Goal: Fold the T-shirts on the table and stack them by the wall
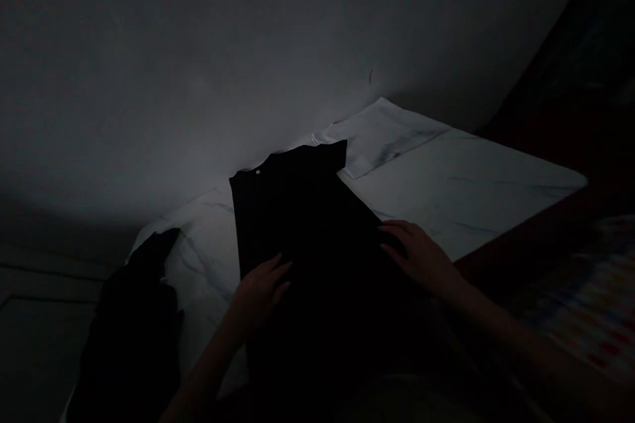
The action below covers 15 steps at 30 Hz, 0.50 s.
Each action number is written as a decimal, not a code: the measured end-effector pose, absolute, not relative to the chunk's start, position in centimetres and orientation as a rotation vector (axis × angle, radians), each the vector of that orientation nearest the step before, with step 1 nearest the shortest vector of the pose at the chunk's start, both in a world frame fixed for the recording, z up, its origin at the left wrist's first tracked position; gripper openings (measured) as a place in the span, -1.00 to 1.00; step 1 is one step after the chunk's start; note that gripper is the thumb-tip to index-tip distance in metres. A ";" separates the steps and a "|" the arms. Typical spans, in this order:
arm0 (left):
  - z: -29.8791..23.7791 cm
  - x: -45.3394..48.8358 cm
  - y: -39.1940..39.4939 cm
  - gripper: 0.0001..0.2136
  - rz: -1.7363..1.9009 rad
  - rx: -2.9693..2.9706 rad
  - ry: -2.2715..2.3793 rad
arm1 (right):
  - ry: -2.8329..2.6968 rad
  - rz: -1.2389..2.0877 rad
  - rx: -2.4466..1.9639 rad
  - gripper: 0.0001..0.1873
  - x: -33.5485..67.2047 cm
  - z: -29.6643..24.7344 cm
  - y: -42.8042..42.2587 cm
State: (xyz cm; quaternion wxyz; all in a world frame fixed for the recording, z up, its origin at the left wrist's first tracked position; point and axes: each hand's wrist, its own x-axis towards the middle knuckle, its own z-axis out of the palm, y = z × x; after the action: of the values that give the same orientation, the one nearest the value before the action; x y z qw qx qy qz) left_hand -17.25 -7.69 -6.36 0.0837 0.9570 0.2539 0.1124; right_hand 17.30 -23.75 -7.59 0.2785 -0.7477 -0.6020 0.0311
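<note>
A black T-shirt [297,211] lies partly folded on a pale marble-patterned table [461,191], its collar with a small white label pointing away from me. My left hand [260,287] rests flat on the shirt's left side, fingers stretched out. My right hand [421,254] lies on the shirt's right edge with fingers extended and slightly curved. The scene is very dark, and the shirt's near part is lost in shadow.
Another dark garment [133,317] hangs over the table's left edge. A pale wall [198,46] rises behind the table. To the right a dark piece of furniture [570,79] stands, and a patterned cloth [595,304] shows at the lower right.
</note>
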 end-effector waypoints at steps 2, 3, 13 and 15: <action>-4.1 -14.0 -6.0 -0.72 0.318 2.809 0.773 | -1.560 0.035 -2.096 -0.60 18.0 -7.0 -22.8; -3.1 -11.9 -5.1 -0.74 0.320 2.784 0.797 | -1.546 0.028 -2.129 -0.59 18.0 -6.6 -22.3; 0.3 13.3 1.7 -0.57 0.427 2.688 1.300 | -1.463 0.286 -2.307 -0.74 16.0 -4.3 -19.7; -0.2 16.1 2.6 -0.58 0.440 2.641 1.387 | -1.454 0.348 -2.328 -0.74 16.1 -4.2 -20.5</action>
State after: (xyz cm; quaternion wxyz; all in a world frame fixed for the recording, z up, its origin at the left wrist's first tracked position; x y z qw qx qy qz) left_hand 16.11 2.56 -0.18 0.0633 0.8741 0.4590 0.1457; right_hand 16.13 -20.46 -4.23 0.1864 -0.8267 -0.5162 0.1236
